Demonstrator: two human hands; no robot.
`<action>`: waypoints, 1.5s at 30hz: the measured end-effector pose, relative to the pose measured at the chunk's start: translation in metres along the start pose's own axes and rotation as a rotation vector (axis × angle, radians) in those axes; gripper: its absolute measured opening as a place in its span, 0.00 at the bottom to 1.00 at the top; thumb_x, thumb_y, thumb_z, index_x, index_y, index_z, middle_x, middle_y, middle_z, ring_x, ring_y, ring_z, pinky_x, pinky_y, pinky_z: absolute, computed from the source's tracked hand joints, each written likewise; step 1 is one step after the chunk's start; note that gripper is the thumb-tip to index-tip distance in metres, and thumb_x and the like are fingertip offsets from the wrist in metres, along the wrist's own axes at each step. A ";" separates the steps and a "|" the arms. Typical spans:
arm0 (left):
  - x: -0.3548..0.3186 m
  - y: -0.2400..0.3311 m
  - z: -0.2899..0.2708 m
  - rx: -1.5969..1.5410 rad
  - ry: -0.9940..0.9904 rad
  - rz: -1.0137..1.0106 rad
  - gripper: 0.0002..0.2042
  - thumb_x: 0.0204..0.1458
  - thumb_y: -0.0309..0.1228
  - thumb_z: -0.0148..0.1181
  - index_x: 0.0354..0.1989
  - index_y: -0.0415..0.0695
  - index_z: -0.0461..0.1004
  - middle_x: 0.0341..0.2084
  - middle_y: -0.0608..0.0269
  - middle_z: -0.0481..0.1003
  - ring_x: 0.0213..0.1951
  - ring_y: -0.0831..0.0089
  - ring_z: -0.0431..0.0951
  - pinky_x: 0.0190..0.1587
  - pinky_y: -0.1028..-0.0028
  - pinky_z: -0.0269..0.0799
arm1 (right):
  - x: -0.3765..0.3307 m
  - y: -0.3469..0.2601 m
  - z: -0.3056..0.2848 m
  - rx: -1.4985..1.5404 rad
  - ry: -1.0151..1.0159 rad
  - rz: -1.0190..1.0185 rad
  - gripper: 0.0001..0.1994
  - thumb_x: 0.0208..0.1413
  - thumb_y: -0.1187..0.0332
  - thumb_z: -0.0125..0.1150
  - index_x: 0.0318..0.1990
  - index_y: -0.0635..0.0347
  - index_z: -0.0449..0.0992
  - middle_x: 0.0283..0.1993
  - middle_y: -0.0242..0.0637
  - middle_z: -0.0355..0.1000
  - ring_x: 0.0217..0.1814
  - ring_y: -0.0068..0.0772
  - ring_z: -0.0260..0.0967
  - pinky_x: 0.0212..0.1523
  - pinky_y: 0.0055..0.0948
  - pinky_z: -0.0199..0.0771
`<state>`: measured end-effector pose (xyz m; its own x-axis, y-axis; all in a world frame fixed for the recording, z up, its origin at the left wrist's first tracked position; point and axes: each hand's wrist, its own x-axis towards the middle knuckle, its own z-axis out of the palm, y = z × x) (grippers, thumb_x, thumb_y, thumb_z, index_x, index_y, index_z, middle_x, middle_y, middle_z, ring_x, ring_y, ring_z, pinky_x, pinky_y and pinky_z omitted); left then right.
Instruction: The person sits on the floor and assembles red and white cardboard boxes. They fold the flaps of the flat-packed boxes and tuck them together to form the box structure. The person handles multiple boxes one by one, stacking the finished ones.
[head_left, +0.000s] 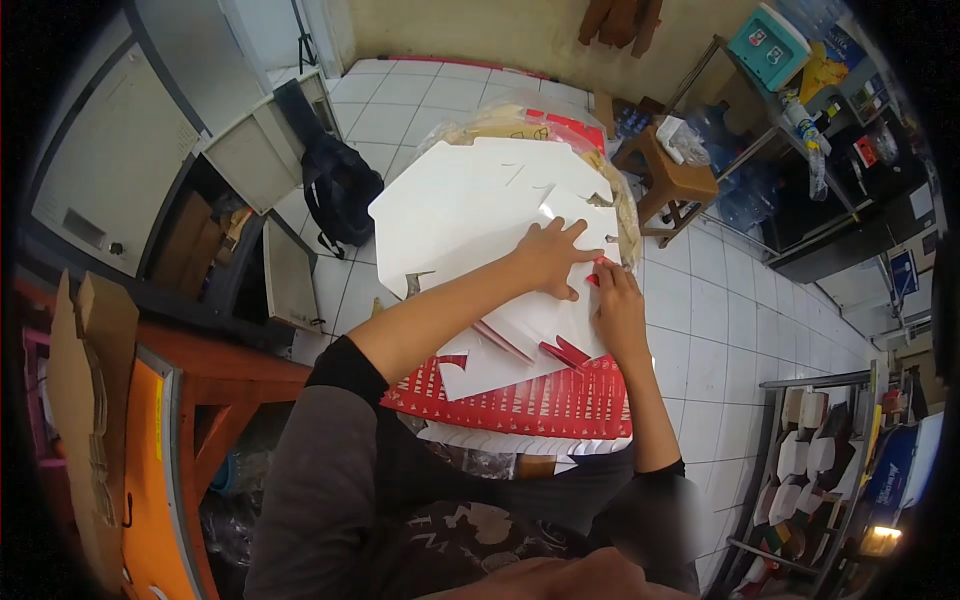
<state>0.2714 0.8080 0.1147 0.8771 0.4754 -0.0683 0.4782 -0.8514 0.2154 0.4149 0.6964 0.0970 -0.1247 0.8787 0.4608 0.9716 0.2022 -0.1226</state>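
A white die-cut cardboard box blank (470, 200) lies before me on a stack of red printed cardboard sheets (520, 405). Some of its flaps are folded, and a red inner side shows at a bent tab (566, 353) near its front edge. My left hand (550, 258) lies flat on the white board with its fingers spread, pressing near the right side. Beside it, my right hand (618, 300) has its fingers closed at the board's right edge, where small bits of red show at the fingertips. The fingers partly hide the spot they pinch.
Behind the stack, to the right, stands a brown stool (672, 180) with a plastic bag on it. A black backpack (335, 185) leans by open cabinets at left. An orange table (160, 450) is near left; a rack (800, 480) with folded boxes stands right.
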 end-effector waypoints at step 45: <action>-0.079 -0.085 -0.005 0.159 0.139 -0.145 0.44 0.34 0.54 0.63 0.61 0.43 0.59 0.64 0.65 0.57 0.54 0.65 0.62 0.50 0.61 0.60 | 0.214 0.039 0.101 0.168 -0.629 0.173 0.39 0.13 0.57 0.79 0.40 0.71 0.74 0.40 0.50 0.74 0.45 0.45 0.72 0.46 0.33 0.70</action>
<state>0.1614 0.8440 0.1070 0.7899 0.6112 0.0494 0.6088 -0.7913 0.0569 0.4057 0.9361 0.1026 -0.1127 0.9787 -0.1719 0.9500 0.0554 -0.3074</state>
